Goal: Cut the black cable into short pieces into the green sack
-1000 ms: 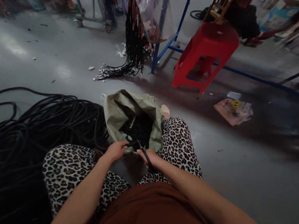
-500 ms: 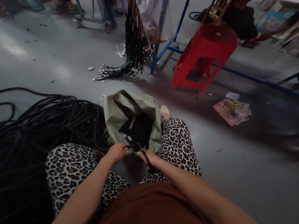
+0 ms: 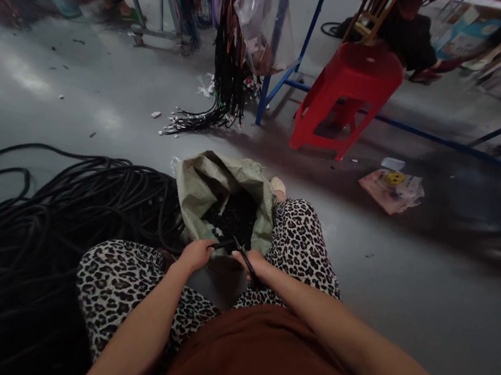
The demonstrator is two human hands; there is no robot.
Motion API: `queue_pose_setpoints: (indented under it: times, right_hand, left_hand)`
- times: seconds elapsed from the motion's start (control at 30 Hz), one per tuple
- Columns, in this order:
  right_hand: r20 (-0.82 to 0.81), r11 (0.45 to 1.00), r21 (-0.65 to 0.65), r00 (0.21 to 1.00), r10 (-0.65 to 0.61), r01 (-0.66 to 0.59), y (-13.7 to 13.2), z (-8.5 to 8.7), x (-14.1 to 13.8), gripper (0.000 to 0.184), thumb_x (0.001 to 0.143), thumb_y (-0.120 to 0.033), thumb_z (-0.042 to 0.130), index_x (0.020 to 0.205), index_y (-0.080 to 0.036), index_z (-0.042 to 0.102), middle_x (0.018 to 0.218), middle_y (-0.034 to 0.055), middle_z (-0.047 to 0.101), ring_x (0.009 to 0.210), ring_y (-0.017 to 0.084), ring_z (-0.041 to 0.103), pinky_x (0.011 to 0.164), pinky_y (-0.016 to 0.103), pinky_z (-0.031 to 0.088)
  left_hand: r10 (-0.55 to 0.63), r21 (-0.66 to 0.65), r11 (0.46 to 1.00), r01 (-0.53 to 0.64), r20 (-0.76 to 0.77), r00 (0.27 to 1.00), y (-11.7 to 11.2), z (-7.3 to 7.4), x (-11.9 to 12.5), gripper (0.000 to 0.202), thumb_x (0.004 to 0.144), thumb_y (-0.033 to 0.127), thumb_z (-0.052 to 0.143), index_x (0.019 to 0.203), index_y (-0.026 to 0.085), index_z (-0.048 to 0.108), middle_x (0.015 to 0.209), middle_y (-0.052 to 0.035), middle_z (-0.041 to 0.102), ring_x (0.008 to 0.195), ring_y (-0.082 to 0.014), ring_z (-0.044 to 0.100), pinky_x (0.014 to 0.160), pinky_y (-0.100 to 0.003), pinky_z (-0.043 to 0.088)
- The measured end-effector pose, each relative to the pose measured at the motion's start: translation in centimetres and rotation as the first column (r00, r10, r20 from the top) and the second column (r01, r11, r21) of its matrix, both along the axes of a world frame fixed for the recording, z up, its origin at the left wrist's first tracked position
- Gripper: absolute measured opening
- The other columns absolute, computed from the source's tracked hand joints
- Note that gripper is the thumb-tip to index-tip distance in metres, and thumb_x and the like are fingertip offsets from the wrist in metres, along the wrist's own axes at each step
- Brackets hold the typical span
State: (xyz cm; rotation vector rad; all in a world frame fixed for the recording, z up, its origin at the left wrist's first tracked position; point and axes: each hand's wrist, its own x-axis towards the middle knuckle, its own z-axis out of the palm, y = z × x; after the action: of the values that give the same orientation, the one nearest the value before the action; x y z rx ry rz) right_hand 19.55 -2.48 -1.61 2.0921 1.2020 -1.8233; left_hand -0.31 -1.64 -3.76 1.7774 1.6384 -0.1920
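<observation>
Little changed in half a second: pinches black cord [image 3: 221, 244] in left hand [image 3: 194, 255] and grips scissors [image 3: 247, 266] in right hand [image 3: 255, 261], at six o'clock on the sack [image 3: 192, 187]; seemingly, in dim light, keeps to the same cut.

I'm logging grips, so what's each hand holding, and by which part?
The right hand holds a dark cutting tool by its handles; the left hand holds a black cord, near its stretch pointing toward the tool.

Grey floor [image 3: 406, 292] with black cord heap [image 3: 97, 202], open sack [image 3: 195, 194], red stool [image 3: 360, 83].
</observation>
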Motion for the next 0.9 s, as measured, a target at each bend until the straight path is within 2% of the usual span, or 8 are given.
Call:
queue_pose_setpoints:
  times: [0.17, 0.3, 0.57, 0.8, 0.9]
  right_hand:
    - [-0.097, 0.99, -0.067, 0.987, -0.128, 0.122, 0.2, 0.0, 0.0, 0.05, 0.085, -0.06, 0.047, 0.068, -0.014, 0.051, 0.041, -0.0018, 0.046, 0.029, 0.01, 0.046, 0.031, 0.02, 0.038]
    - [-0.139, 0.975, -0.128, 0.97, -0.199, 0.182, 0.2, -0.3, -0.1, 0.05, 0.084, -0.063, 0.047, 0.076, -0.013, 0.052, 0.043, -0.0014, 0.049, 0.031, 0.011, 0.049, 0.032, 0.02, 0.041]
    - [-0.218, 0.991, -0.072, 0.968, -0.123, 0.11, -0.4, -1.9, 0.0, 0.054, 0.08, -0.065, 0.052, 0.084, -0.011, 0.057, 0.047, 0.0, 0.054, 0.034, 0.011, 0.052, 0.035, 0.019, 0.041]
    - [-0.194, 0.999, -0.035, 0.981, -0.022, 0.016, -0.2, -1.0, 0.2, 0.057, 0.082, -0.064, 0.047, 0.083, -0.009, 0.061, 0.045, 0.0019, 0.054, 0.037, 0.012, 0.051, 0.035, 0.019, 0.038]
    - [-0.212, 0.999, -0.022, 0.977, -0.027, 0.023, -0.2, -0.9, 0.2, 0.058, 0.082, -0.064, 0.048, 0.084, -0.008, 0.063, 0.045, 0.0025, 0.054, 0.039, 0.014, 0.053, 0.037, 0.02, 0.04]
  left_hand:
    - [0.068, 0.047, 0.996, -0.071, 0.06, 0.996, 0.4, -0.4, -0.5, 0.038, 0.086, 0.023, 0.044, 0.12, 0.02, 0.06, 0.117, -0.0065, 0.065, 0.11, -0.0203, 0.058, 0.094, -0.028, 0.043]
    - [0.122, 0.092, 0.987, -0.128, 0.077, 0.99, 0.8, -0.5, -0.7, 0.038, 0.087, 0.024, 0.044, 0.122, 0.019, 0.059, 0.118, -0.0063, 0.064, 0.111, -0.0196, 0.057, 0.095, -0.027, 0.042]
    - [0.113, 0.11, 0.986, -0.128, 0.136, 0.984, 0.8, -0.4, -0.4, 0.037, 0.086, 0.023, 0.046, 0.12, 0.018, 0.06, 0.118, -0.006, 0.064, 0.11, -0.0207, 0.058, 0.095, -0.029, 0.043]
    - [0.077, 0.079, 0.993, -0.092, 0.172, 0.982, 0.5, -0.1, 0.0, 0.037, 0.085, 0.022, 0.047, 0.118, 0.018, 0.061, 0.117, -0.0065, 0.065, 0.109, -0.0193, 0.059, 0.094, -0.027, 0.043]
    - [0.073, 0.068, 0.994, -0.087, 0.187, 0.98, 0.4, 0.3, 0.2, 0.037, 0.085, 0.021, 0.047, 0.118, 0.018, 0.062, 0.116, -0.0067, 0.065, 0.108, -0.0192, 0.059, 0.094, -0.027, 0.043]
